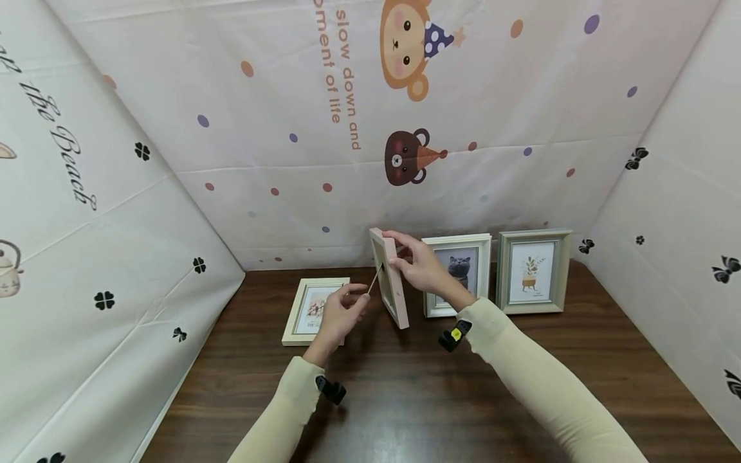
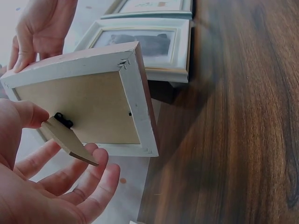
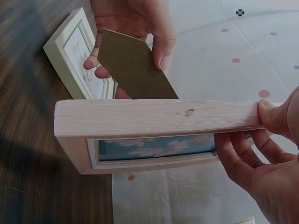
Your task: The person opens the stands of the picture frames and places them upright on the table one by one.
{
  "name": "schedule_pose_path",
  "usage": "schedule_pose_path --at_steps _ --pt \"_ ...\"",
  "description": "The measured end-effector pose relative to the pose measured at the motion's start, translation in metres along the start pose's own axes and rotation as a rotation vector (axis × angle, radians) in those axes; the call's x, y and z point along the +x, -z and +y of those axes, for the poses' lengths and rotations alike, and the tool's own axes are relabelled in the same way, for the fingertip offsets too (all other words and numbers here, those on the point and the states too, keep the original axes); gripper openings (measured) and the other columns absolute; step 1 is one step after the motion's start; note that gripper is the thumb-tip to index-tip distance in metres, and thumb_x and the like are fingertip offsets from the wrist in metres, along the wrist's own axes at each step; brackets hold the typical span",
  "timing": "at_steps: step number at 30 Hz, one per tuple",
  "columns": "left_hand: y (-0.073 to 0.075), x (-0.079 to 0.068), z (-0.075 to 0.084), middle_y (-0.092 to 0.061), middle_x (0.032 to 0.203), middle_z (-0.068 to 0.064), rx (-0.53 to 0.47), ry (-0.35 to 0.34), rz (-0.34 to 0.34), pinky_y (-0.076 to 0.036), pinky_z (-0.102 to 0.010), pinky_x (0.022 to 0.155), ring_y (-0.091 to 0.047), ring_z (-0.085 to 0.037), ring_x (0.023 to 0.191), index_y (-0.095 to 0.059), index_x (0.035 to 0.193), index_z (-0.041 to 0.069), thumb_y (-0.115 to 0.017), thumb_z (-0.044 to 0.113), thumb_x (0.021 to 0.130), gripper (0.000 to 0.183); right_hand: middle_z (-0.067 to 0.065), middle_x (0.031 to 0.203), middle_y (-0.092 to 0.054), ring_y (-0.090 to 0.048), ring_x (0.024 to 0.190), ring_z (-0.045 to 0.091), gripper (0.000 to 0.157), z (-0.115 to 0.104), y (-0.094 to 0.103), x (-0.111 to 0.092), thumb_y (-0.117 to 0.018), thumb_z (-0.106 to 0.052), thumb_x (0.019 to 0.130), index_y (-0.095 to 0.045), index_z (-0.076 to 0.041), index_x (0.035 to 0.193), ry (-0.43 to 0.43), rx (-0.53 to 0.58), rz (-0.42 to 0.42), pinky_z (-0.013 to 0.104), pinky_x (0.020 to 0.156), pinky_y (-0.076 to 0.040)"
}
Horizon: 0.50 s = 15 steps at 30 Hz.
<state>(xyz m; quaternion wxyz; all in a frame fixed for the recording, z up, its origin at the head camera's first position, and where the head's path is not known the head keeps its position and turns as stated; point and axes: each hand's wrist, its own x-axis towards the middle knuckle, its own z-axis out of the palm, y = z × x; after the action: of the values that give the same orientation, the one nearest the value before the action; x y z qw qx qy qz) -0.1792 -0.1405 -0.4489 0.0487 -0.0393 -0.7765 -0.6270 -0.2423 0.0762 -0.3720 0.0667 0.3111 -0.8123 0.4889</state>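
Observation:
A pink picture frame (image 1: 395, 283) stands tilted on the table, and my right hand (image 1: 425, 265) grips its upper part. In the right wrist view, the right thumb lies on the pink edge (image 3: 159, 116) and the fingers on the picture side. From the brown back panel (image 2: 88, 102) a flat stand leg (image 2: 70, 142) swings out on a black hinge (image 2: 63, 120). My left hand (image 1: 341, 315) holds that leg between thumb and fingers. Part of the floral picture (image 3: 159, 147) shows under the pink edge.
A cream frame (image 1: 296, 308) with a flower print lies at the left, behind the left hand. To the right stand a white frame (image 1: 485, 270) with a cat picture and a grey-green frame (image 1: 560, 276) with a plant print. Printed cloth (image 1: 278, 161) hangs behind the brown table (image 1: 405, 411).

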Motion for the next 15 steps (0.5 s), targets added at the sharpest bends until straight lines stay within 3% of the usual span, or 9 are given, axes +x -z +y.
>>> schedule_pose_path --at_steps 4,11,15 --pt "0.000 0.001 -0.004 -0.076 0.102 -0.013 0.013 -0.012 0.015 -0.060 -0.055 0.076 -0.066 -0.012 0.070 -0.070 0.126 0.006 -0.071 0.017 0.099 0.029 0.016 0.130 -0.062 -0.066 0.099 0.030 0.055 -0.001 0.000 0.000 -0.066 -0.001 0.099 -0.051 -0.009 0.151 0.010 -0.005 0.014 0.042 0.076 -0.057" --pt "0.002 0.002 0.001 -0.076 0.099 -0.011 0.050 -0.027 0.016 -0.060 -0.041 0.068 -0.069 -0.020 0.073 -0.071 0.122 0.010 -0.070 0.017 0.099 0.024 0.016 0.129 -0.064 -0.067 0.100 0.031 0.054 -0.002 -0.001 0.003 -0.067 -0.003 0.099 -0.051 -0.006 0.150 0.041 -0.021 0.026 0.045 0.080 -0.056" --pt "0.001 0.000 0.007 -0.075 0.105 -0.010 0.133 -0.105 0.069 -0.058 -0.033 0.067 -0.070 -0.024 0.081 -0.070 0.124 0.011 -0.071 0.018 0.097 0.027 0.016 0.126 -0.065 -0.067 0.099 0.031 0.054 -0.007 -0.001 0.005 -0.068 -0.003 0.098 -0.052 -0.006 0.149 0.036 -0.022 0.026 0.045 0.079 -0.057"
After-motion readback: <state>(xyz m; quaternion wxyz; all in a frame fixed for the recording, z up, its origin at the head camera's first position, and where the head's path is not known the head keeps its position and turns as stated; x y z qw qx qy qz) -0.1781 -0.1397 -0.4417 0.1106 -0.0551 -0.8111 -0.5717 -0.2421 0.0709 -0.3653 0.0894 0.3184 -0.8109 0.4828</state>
